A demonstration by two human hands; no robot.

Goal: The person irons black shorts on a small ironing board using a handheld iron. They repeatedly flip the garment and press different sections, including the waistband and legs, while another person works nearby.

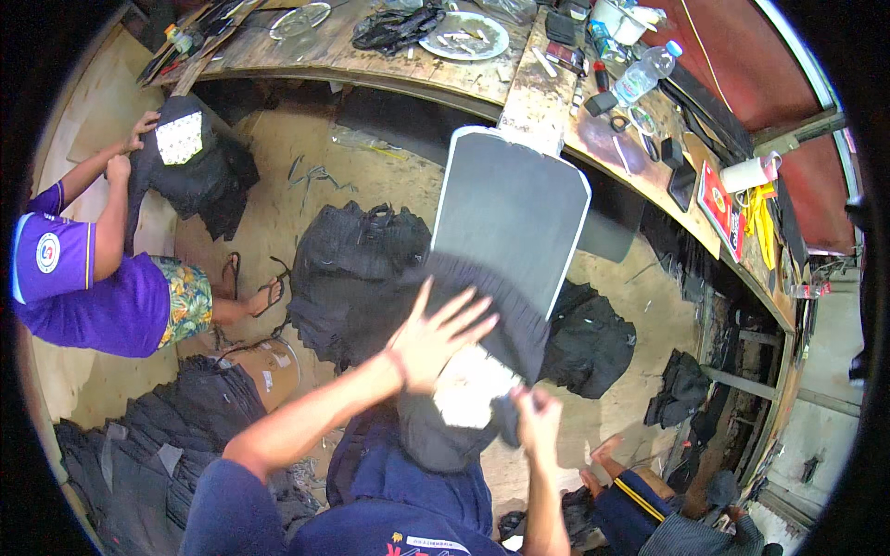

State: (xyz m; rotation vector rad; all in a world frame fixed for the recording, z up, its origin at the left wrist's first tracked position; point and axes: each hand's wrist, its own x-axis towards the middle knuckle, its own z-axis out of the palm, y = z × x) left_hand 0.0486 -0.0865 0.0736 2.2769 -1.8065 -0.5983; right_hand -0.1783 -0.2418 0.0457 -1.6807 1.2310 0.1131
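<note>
My left hand (pixel 440 338) lies with fingers spread on a black garment (pixel 510 320), which is drawn over the near end of a dark grey board (pixel 510 208) with a pale rim. Just below that hand, a bright white patch (pixel 468 389) shows on the black cloth. My right hand (pixel 536 422) is closed on a fold of the garment beside the patch; its fingertips are partly hidden and slightly blurred. The board juts toward me from the workbench, and its near end is covered by the cloth.
Black garments (pixel 362 269) lie on the floor around the board, with a larger pile (pixel 176 445) at lower left. A person in purple (pixel 102 278) handles another black garment (pixel 199 171) at left. Another person (pixel 677 519) sits at lower right. The workbench (pixel 371 60) holds a bottle (pixel 647 74) and plate (pixel 464 35).
</note>
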